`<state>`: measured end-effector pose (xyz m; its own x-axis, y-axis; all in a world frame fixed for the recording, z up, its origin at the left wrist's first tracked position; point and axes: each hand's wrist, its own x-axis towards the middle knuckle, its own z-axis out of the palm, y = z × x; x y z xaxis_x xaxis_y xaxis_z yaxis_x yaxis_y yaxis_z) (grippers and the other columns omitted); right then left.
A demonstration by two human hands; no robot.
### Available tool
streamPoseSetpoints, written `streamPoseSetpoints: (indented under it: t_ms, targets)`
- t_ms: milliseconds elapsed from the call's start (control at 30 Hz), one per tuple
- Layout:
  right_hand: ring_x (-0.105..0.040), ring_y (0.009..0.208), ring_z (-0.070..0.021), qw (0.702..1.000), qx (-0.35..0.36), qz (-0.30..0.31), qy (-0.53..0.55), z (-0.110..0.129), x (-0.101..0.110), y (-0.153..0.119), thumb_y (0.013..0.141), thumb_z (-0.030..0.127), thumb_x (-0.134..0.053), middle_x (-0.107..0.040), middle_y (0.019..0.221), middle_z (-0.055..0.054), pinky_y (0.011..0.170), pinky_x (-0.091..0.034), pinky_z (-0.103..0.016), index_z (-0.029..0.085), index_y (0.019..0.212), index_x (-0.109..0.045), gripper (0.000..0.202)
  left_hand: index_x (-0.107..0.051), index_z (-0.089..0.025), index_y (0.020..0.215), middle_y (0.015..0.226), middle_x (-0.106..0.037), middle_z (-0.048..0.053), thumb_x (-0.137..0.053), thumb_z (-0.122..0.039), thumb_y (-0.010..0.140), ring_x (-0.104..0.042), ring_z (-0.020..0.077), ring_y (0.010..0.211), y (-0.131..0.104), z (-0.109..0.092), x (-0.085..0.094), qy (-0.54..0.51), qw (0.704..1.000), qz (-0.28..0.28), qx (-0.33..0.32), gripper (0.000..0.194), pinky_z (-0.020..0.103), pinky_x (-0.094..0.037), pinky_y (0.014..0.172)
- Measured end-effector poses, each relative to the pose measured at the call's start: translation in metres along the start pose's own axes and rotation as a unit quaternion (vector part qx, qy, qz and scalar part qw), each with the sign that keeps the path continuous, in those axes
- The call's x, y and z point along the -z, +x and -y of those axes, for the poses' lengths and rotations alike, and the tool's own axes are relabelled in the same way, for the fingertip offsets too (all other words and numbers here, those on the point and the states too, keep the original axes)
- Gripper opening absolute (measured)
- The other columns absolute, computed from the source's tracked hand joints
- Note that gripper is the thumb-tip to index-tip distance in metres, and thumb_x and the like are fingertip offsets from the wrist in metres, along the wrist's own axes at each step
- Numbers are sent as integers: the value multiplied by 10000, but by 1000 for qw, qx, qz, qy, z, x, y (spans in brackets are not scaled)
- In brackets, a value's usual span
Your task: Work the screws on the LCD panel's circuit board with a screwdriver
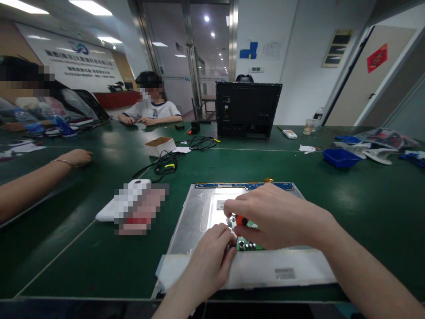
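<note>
A flat metal display panel (pixel 195 208) lies on the green table in front of me, with a blue circuit strip (pixel 215 186) along its far edge and a green circuit board (pixel 254 245) near its middle. My right hand (pixel 275 215) reaches over the board, its fingers closed around a red and black tool handle (pixel 241 219). Just left of it, my left hand (pixel 214 252) has its fingers curled at the board's left edge; what they hold, if anything, is hidden. A whitish strip (pixel 265 268) runs along the panel's near side.
Black cables (pixel 166 164) and an open carton (pixel 160 146) lie beyond the panel. A black monitor (pixel 248 110) stands farther back. A white device (pixel 124 201) is at left, near a person's arm (pixel 33 188). A blue tray (pixel 341 157) sits right. Another person (pixel 151 108) sits across.
</note>
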<state>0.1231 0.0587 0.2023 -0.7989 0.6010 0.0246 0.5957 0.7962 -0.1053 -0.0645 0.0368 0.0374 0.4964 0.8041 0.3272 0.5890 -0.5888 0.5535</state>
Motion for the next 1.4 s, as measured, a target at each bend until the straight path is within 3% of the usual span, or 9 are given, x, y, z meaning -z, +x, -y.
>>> streamPoseSetpoints:
  t_ms: [333,433,633,1000,1400]
  targets:
    - [-679,681,-194,999,-30,-11,-28,3,-1,1,934,310,-637,-741,766,-37,546,-244,-276,193,923,-644,118,-633,-209,894,992,-652,75,-535,-58,820,-627,249,927,0,-2,1,14,1000,-8,4,195,362,-524,787]
    - [-693,742,-207,999,-28,-17,-14,2,0,0,920,354,-657,-752,840,-48,548,-255,-282,194,956,-639,164,-629,-210,923,992,-650,79,-528,-63,820,-619,249,923,0,-2,1,9,1000,-9,4,206,367,-520,788]
    - [-692,798,-193,999,-34,-2,-7,-1,0,0,906,206,-610,-761,932,-50,566,-267,-280,194,1000,-637,99,-587,-214,875,974,-632,68,-496,-69,819,-597,249,916,0,-3,1,-7,1000,6,8,180,363,-483,762]
    - [-702,802,-193,999,-27,-18,-18,0,0,2,935,263,-628,-772,931,-38,558,-252,-276,202,1042,-653,126,-561,-208,864,970,-610,66,-487,-59,828,-583,252,906,1,-4,3,-20,1000,6,10,171,363,-457,755]
    - [-625,653,-152,998,-25,-56,-15,-9,6,-6,904,267,-676,-737,815,-5,553,-262,-261,205,959,-653,86,-591,-206,887,998,-608,86,-511,-86,817,-582,274,959,3,-13,9,-20,999,33,36,161,387,-456,803]
